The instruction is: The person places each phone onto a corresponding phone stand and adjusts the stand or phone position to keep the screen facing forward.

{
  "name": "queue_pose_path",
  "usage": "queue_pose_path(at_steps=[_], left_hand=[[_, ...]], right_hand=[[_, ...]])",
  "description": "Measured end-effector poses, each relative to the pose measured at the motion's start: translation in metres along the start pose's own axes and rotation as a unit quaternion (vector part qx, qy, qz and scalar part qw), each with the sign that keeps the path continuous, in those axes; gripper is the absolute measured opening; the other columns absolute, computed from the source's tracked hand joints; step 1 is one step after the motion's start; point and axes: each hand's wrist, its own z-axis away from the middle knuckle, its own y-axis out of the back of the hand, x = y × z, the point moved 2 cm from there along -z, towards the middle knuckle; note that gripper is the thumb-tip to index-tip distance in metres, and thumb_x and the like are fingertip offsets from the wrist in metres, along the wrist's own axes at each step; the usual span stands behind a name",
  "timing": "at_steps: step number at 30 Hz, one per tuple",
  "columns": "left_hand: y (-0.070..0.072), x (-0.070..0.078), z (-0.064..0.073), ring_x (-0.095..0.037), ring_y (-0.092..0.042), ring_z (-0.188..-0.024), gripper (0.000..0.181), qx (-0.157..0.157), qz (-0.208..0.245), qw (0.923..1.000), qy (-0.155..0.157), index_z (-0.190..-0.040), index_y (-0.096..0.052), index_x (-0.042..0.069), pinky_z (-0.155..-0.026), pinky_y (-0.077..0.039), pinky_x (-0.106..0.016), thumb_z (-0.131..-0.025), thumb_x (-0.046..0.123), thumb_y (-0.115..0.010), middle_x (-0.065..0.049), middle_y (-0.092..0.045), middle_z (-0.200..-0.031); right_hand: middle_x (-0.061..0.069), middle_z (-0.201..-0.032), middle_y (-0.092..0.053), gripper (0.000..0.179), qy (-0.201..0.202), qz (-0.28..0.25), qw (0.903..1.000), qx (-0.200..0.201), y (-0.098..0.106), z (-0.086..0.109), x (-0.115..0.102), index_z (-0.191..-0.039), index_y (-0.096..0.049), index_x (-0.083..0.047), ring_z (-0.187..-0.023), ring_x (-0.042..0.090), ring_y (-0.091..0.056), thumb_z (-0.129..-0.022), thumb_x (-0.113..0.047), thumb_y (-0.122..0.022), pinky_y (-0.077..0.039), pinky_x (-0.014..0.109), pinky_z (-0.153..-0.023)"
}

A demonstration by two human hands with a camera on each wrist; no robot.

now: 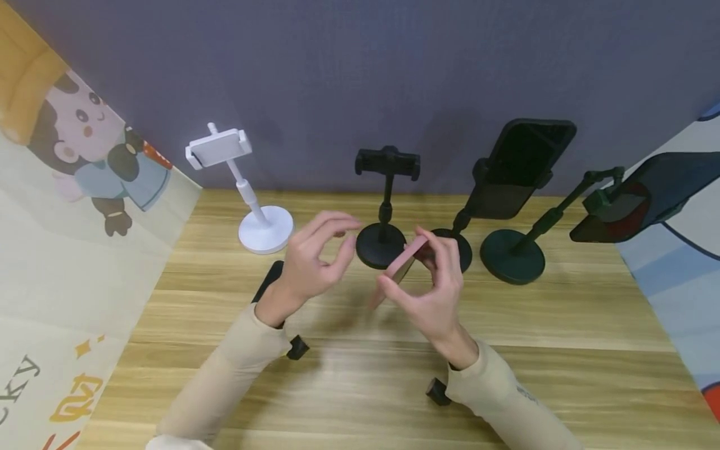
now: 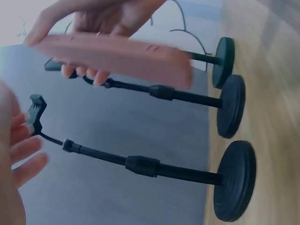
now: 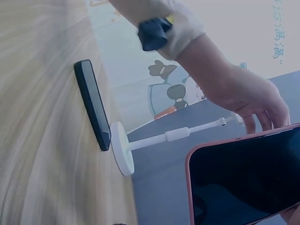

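Note:
A smartphone in a pink case (image 1: 406, 257) is held tilted above the table by my right hand (image 1: 435, 290), with thumb and fingers at its edges. Its dark screen (image 3: 243, 176) shows in the right wrist view. To its left, my left hand (image 1: 317, 259) has its thumb and fingers bent loosely, with a gap between them. In the left wrist view the left fingers (image 2: 28, 152) stand apart from the phone. Behind both hands is a black phone stand (image 1: 385, 206) whose clamp holds nothing.
A white phone stand (image 1: 265, 230) is at the back left. Beside it a dark phone (image 3: 93, 103) lies on the wooden table (image 1: 360, 400). Further right, a black stand bears a phone (image 1: 525, 153), and a dark green stand (image 1: 512, 256) holds another device (image 1: 655, 194). A grey-blue panel (image 1: 337, 75) rises behind.

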Motion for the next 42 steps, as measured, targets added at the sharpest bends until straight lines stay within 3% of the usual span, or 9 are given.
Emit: queue_pose_path(at_steps=[4, 8, 12, 20, 27, 36, 42], left_hand=[[0.003, -0.013, -0.016, -0.031, -0.070, -0.087, 0.021, 0.087, 0.028, 0.9949, 0.042, -0.103, -0.072, -0.008, -0.074, -0.062, -0.029, -0.093, 0.007, -0.062, -0.021, -0.071, -0.102], [0.001, -0.022, -0.031, -0.035, -0.069, -0.095, 0.024, 0.114, 0.062, 0.9884, 0.079, -0.111, -0.071, -0.008, -0.079, -0.062, -0.030, -0.094, 0.008, -0.064, -0.020, -0.069, -0.108], [-0.003, -0.026, -0.044, -0.036, -0.068, -0.107, 0.029, 0.096, 0.100, 0.9858, 0.095, -0.122, -0.066, -0.008, -0.088, -0.061, -0.037, -0.096, 0.004, -0.064, -0.022, -0.066, -0.119], [-0.012, -0.029, -0.062, -0.032, -0.061, -0.125, 0.036, 0.024, 0.146, 0.9813, 0.123, -0.139, -0.055, -0.010, -0.105, -0.053, -0.042, -0.104, -0.002, -0.056, -0.026, -0.059, -0.136], [-0.015, -0.032, -0.069, -0.026, -0.065, -0.118, 0.036, 0.008, 0.169, 0.9760, 0.137, -0.140, -0.056, -0.010, -0.100, -0.055, -0.039, -0.105, -0.002, -0.055, -0.023, -0.063, -0.132], [-0.015, -0.032, -0.073, -0.020, -0.070, -0.098, 0.029, 0.013, 0.180, 0.9721, 0.150, -0.130, -0.064, -0.010, -0.085, -0.060, -0.035, -0.103, -0.001, -0.059, -0.021, -0.066, -0.117], [-0.013, -0.031, -0.074, -0.017, -0.070, -0.096, 0.027, 0.011, 0.182, 0.9700, 0.161, -0.127, -0.066, -0.009, -0.085, -0.060, -0.034, -0.102, -0.002, -0.060, -0.019, -0.067, -0.113]], right_hand=[[0.027, -0.113, -0.056, 0.083, -0.007, 0.002, 1.0000, -0.003, 0.000, 0.003, 0.001, -0.136, -0.058, 0.010, -0.099, 0.017, -0.062, -0.085, -0.052, -0.082, -0.056, 0.020, -0.089], [0.027, -0.114, -0.057, 0.084, -0.005, 0.009, 0.9999, -0.007, -0.001, 0.005, 0.001, -0.133, -0.059, 0.011, -0.097, 0.018, -0.062, -0.084, -0.052, -0.082, -0.057, 0.021, -0.087], [0.027, -0.116, -0.057, 0.083, -0.006, 0.013, 0.9999, -0.008, -0.003, 0.007, 0.002, -0.135, -0.059, 0.009, -0.095, 0.018, -0.061, -0.084, -0.054, -0.082, -0.057, 0.021, -0.086], [0.026, -0.117, -0.058, 0.084, -0.010, 0.020, 0.9997, -0.014, -0.003, 0.010, 0.003, -0.137, -0.059, 0.005, -0.094, 0.019, -0.061, -0.084, -0.056, -0.080, -0.056, 0.022, -0.086], [0.025, -0.116, -0.058, 0.084, -0.014, 0.018, 0.9996, -0.016, -0.002, 0.012, 0.003, -0.138, -0.059, 0.004, -0.094, 0.019, -0.060, -0.084, -0.057, -0.080, -0.055, 0.020, -0.087], [0.025, -0.117, -0.057, 0.083, -0.017, 0.009, 0.9996, -0.019, -0.004, 0.014, 0.004, -0.138, -0.060, 0.005, -0.098, 0.018, -0.060, -0.084, -0.056, -0.081, -0.056, 0.022, -0.089], [0.026, -0.117, -0.057, 0.084, -0.012, 0.008, 0.9997, -0.021, -0.004, 0.013, 0.004, -0.136, -0.059, 0.008, -0.099, 0.018, -0.060, -0.084, -0.055, -0.081, -0.057, 0.023, -0.088]])
